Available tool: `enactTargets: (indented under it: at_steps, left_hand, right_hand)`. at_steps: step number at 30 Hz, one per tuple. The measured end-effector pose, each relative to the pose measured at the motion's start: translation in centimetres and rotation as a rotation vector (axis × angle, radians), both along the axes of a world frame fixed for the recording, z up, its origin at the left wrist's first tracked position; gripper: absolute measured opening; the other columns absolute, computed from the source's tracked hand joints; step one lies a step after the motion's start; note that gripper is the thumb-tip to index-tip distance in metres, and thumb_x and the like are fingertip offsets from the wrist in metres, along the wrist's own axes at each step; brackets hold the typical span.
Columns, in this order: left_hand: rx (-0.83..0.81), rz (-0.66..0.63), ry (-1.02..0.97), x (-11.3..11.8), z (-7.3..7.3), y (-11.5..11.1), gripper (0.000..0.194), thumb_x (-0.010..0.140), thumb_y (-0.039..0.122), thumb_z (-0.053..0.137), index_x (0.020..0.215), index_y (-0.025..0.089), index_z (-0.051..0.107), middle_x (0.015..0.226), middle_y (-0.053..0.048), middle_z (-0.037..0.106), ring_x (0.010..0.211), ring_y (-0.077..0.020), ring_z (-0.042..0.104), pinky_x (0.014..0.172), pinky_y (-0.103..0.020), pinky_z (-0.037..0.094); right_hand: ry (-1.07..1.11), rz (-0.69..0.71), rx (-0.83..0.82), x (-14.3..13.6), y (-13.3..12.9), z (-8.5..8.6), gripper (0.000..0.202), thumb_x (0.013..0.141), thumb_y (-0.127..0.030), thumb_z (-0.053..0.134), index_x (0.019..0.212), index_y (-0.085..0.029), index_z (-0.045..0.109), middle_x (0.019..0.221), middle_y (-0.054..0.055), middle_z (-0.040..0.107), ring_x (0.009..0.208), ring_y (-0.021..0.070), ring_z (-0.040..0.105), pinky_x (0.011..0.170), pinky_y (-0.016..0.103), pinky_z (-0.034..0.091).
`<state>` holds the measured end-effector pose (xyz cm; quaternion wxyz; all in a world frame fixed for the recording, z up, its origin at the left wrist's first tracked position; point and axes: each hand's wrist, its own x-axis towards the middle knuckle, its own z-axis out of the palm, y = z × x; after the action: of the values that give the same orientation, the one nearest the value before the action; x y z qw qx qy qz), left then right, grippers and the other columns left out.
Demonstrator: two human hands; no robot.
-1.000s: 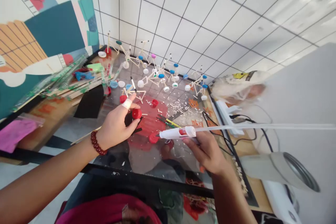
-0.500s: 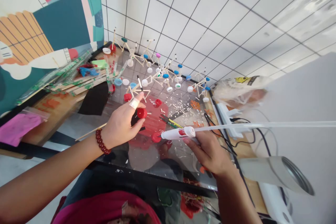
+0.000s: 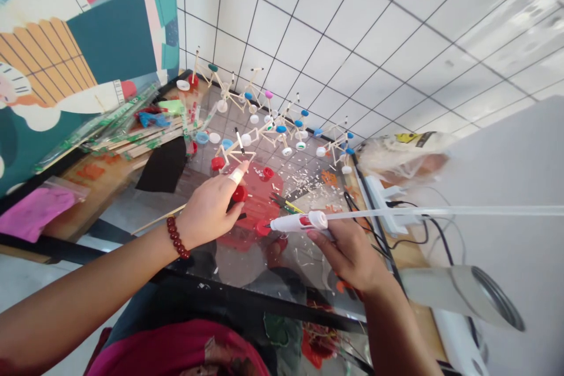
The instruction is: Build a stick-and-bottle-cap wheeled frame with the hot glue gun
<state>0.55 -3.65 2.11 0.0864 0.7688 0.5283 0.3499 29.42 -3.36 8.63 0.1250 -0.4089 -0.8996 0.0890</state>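
Note:
My left hand (image 3: 215, 205), with a white bandage on one finger, is closed round a red bottle cap (image 3: 239, 193) between thumb and fingers. In my right hand (image 3: 348, 249) is a white glue gun (image 3: 299, 222), a long clear glue stick trailing from its back end. The gun's dark nozzle touches or hovers just over a second red cap (image 3: 263, 227) on the table. Right above my left fingertips stands a small stick frame (image 3: 233, 155) with a black-tipped stick.
Stick figures with blue and white caps (image 3: 282, 129) line the table's back edge. Pliers (image 3: 286, 204) and white scraps (image 3: 304, 179) lie mid-table. Wooden sticks and wrappers (image 3: 145, 135) are at left, a power strip (image 3: 385, 205) and cables at right.
My left hand has shifted slightly, its bandaged finger reaching further up and covering more of the cap. The glue gun stays at the same red cap. The view has moved a little.

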Motion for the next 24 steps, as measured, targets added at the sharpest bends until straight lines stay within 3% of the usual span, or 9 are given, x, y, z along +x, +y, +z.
enactTargets:
  at_steps: [5,12,24]
  left_hand:
    - [-0.132,-0.010,0.080,0.02,-0.30,0.08,0.073,0.083,0.014,0.055,0.151,0.019,0.029,0.105,-0.008,0.070,0.100,-0.0264,0.066,0.088,-0.038,0.052]
    - [-0.132,0.005,0.082,0.05,-0.33,-0.07,0.078,0.082,0.021,0.062,0.151,0.019,0.027,0.107,-0.008,0.069,0.101,-0.0278,0.065,0.088,-0.039,0.052]
    - [-0.105,-0.047,0.051,0.10,-0.14,-0.05,0.081,0.080,0.019,0.066,0.151,0.018,0.027,0.112,-0.009,0.068,0.110,-0.0290,0.062,0.096,-0.043,0.049]
  right_hand:
    - [-0.001,-0.001,0.013,-0.13,0.00,0.11,0.027,0.097,-0.034,0.046,0.082,-0.018,0.063,0.065,0.005,0.065,0.058,0.0176,0.056,0.057,0.029,0.037]
    - [-0.009,0.013,0.026,-0.15,-0.03,0.09,0.029,0.098,-0.034,0.045,0.080,-0.019,0.061,0.067,0.005,0.066,0.060,0.0177,0.057,0.059,0.029,0.038]
    - [0.012,0.028,0.023,-0.82,0.04,0.36,0.030,0.098,-0.032,0.047,0.074,-0.019,0.060,0.059,0.002,0.061,0.054,0.0158,0.052,0.056,0.028,0.033]
